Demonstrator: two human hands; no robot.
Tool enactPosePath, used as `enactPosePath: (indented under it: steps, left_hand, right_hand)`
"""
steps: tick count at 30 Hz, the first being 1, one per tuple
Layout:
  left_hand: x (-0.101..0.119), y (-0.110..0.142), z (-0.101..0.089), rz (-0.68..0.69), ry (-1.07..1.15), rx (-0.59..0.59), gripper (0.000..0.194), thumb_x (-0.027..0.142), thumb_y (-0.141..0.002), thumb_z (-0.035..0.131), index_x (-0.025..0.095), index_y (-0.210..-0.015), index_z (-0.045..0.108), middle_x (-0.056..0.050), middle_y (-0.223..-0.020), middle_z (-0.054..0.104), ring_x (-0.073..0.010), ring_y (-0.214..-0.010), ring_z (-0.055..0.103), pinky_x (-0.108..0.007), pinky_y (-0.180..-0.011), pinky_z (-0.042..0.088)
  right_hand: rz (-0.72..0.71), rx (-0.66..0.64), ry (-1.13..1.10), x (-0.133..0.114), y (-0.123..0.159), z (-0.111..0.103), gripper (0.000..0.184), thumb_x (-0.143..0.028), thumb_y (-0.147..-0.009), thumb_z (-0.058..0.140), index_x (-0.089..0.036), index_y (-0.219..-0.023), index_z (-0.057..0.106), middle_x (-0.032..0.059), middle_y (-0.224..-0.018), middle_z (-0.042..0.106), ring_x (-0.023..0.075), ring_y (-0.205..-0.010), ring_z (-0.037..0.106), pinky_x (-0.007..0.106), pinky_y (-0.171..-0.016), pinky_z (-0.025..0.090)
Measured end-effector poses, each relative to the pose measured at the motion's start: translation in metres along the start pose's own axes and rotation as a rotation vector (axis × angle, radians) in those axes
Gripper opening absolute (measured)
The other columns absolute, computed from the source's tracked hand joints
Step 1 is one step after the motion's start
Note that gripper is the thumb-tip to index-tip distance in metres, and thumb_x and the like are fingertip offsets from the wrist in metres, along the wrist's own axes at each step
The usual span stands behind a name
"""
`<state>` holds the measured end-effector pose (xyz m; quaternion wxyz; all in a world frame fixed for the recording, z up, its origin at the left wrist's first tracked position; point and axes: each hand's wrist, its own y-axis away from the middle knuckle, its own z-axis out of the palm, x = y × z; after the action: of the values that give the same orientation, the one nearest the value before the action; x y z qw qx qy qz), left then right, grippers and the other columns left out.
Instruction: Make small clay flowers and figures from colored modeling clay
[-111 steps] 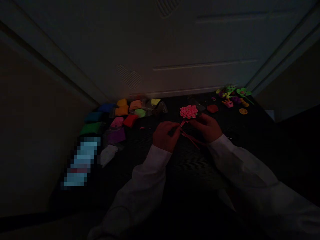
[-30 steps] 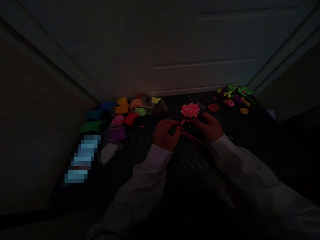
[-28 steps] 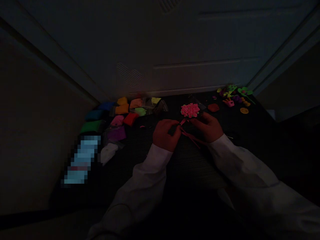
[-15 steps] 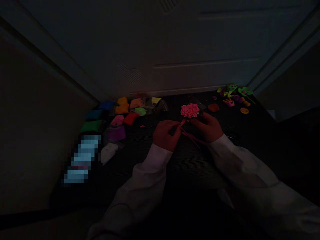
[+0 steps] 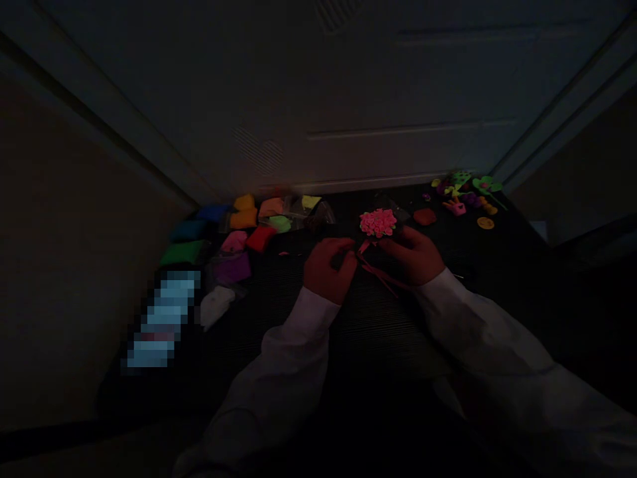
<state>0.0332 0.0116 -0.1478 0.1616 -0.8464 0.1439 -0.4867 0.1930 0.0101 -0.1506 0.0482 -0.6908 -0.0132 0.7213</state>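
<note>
A small bouquet of pink clay-like roses [image 5: 378, 222] with green edging stands in front of me at the middle of the dark table. My right hand [image 5: 415, 255] is closed at its lower right side, thumb and fingers pinching its base, which they partly hide. Below the roses hangs a pink ribbon [image 5: 379, 270], its loose tails trailing down to the right. My left hand [image 5: 329, 269] is just left of the ribbon, fingers curled with thumb and index tips slightly apart. Nothing shows between them in this dim light.
Packets of coloured clay, such as a red one [image 5: 261, 238] and a purple one [image 5: 232, 267], lie to the left. Nearer is a lit, blurred-out screen [image 5: 162, 318]. Small clay figures [image 5: 458, 207] and a reddish lump [image 5: 424, 216] sit at the right. A pale panel [image 5: 388, 86] rises behind.
My left hand has moved slightly left, its fingertips coming off the ribbon. My right hand and the roses have stayed nearly in place.
</note>
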Motion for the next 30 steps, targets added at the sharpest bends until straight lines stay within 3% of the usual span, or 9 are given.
enactPosePath:
  steps: [5,9,20,25,30]
  left_hand:
    - [-0.014,-0.007,0.006,-0.424,0.603,-0.134,0.023,0.029,-0.068,0.056,0.019,-0.088,0.064,-0.002,-0.082,0.065,-0.0144,-0.076,0.057,-0.028,-0.072,0.043]
    - [-0.02,-0.007,0.011,-0.541,0.914,-0.265,0.024,0.026,-0.062,0.063,0.018,-0.084,0.066,-0.001,-0.08,0.066,-0.0134,-0.074,0.058,-0.028,-0.076,0.041]
    - [-0.011,-0.009,0.013,-0.681,1.029,-0.227,0.023,0.019,-0.053,0.069,0.014,-0.075,0.064,-0.001,-0.073,0.065,-0.0118,-0.068,0.057,-0.029,-0.071,0.041]
    - [-0.022,-0.008,0.016,-0.572,0.916,-0.235,0.026,0.022,-0.056,0.068,0.015,-0.081,0.063,-0.003,-0.08,0.065,-0.0154,-0.075,0.058,-0.035,-0.078,0.041]
    - [-0.03,-0.007,0.018,-0.484,0.802,-0.24,0.029,0.024,-0.056,0.067,0.015,-0.083,0.063,-0.003,-0.08,0.065,-0.0162,-0.078,0.058,-0.035,-0.081,0.04]
  right_hand:
    - [0.107,-0.127,-0.017,0.002,0.001,0.001,0.032,-0.032,-0.062,0.064,-0.021,-0.092,0.06,0.0004,-0.088,0.064,0.0164,-0.083,0.057,0.032,-0.076,0.043]
    - [0.136,-0.157,-0.052,-0.001,0.003,0.003,0.032,-0.031,-0.062,0.064,-0.022,-0.092,0.059,-0.0006,-0.088,0.063,0.0152,-0.083,0.056,0.031,-0.075,0.044]
    - [0.107,-0.106,0.028,-0.002,0.003,0.004,0.017,-0.033,-0.063,0.063,-0.019,-0.071,0.057,-0.0035,-0.069,0.06,0.0109,-0.067,0.055,0.028,-0.068,0.044]
    - [0.003,-0.126,0.124,-0.003,0.006,0.005,0.022,-0.038,-0.066,0.059,-0.02,-0.078,0.057,-0.001,-0.074,0.06,0.0133,-0.072,0.056,0.03,-0.07,0.044]
    - [-0.098,-0.066,0.368,-0.001,0.011,0.01,0.036,-0.038,-0.062,0.062,-0.019,-0.092,0.055,0.003,-0.085,0.061,0.0167,-0.078,0.056,0.033,-0.071,0.044]
